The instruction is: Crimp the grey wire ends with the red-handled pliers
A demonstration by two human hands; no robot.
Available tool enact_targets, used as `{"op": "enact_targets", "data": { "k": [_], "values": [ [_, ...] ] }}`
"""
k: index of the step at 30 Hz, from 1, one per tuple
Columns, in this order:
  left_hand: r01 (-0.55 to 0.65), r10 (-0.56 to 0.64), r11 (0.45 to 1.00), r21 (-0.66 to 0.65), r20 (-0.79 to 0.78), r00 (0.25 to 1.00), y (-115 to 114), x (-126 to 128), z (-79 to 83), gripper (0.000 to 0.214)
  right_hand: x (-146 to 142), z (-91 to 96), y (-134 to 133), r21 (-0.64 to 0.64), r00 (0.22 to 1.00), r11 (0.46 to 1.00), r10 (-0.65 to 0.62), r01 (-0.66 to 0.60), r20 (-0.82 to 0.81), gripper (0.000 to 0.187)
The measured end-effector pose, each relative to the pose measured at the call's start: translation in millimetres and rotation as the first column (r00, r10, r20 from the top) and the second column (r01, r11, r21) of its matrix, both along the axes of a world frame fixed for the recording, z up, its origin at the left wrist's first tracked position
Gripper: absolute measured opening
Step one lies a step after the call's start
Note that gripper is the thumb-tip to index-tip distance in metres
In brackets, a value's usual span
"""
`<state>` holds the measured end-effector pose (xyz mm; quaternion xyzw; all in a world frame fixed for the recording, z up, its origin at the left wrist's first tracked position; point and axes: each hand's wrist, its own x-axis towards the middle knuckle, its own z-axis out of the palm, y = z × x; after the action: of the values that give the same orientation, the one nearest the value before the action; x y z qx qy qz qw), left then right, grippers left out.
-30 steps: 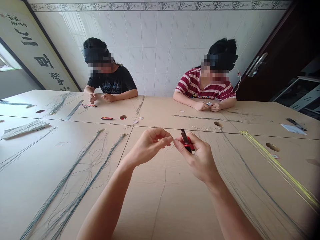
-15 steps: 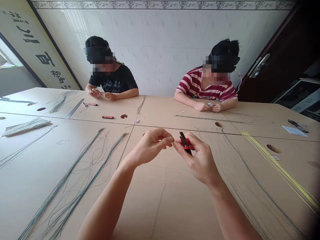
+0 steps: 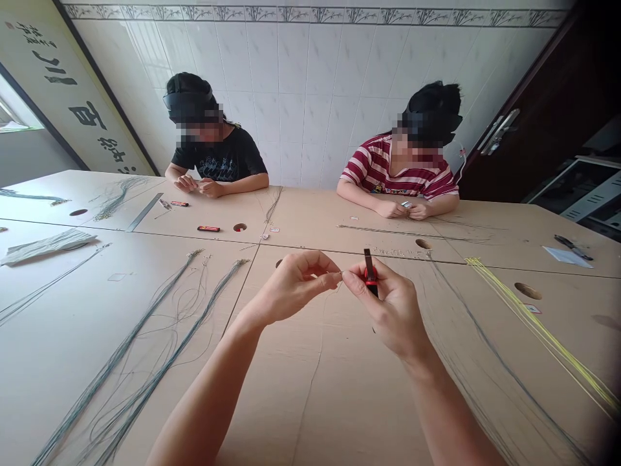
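My left hand pinches the end of a thin pale cord between thumb and fingertips. From there the cord hangs down and trails over the table towards me. My right hand is closed around small black-and-red snips, their dark blades pointing up and close together. Its thumb and forefinger meet the left fingertips at the cord's end. Whatever tiny part lies between the fingertips is too small to make out.
Bundles of grey-green cords lie left, yellow cords and a dark cord right. Two people work across the table. A metal ruler, red-black lighter-like sticks and a cable hole are also there.
The snips have turned more upright, and their blades, apart before, are now nearly in line. Both hands have shifted slightly right, still meeting at the cord's end.
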<state>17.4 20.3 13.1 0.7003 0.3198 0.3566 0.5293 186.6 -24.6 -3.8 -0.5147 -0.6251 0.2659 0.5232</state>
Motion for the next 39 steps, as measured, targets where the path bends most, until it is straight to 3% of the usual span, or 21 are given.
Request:
{"op": "enact_targets", "data": {
  "k": [8, 29, 34, 39],
  "values": [
    [-0.020, 0.020, 1.000, 0.017, 0.010, 1.000, 0.1, -0.8, 0.3, 0.014, 0.2, -3.8, 1.4, -0.049, 0.998, 0.997, 0.053, -0.055, -0.036, 0.019],
    [0.016, -0.017, 0.998, 0.054, 0.016, 1.000, 1.1, -1.1, -1.4, 0.017, 1.1, 0.5, -0.5, -0.011, 0.999, 1.000, -0.007, 0.008, 0.031, 0.018],
    [-0.127, 0.140, 0.975, 0.182, -0.063, 0.988, -2.0, 0.7, -0.7, 0.014, 1.7, 0.6, -1.8, 0.034, 0.999, 0.998, -0.054, 0.054, 0.004, 0.015],
    [-0.263, 0.345, 0.848, 0.459, -0.103, 0.933, -8.3, 7.0, -1.8, 0.011, 0.6, -0.7, -3.0, 0.026, 0.998, 0.998, -0.060, 0.060, -0.007, 0.014]
  ]
}}
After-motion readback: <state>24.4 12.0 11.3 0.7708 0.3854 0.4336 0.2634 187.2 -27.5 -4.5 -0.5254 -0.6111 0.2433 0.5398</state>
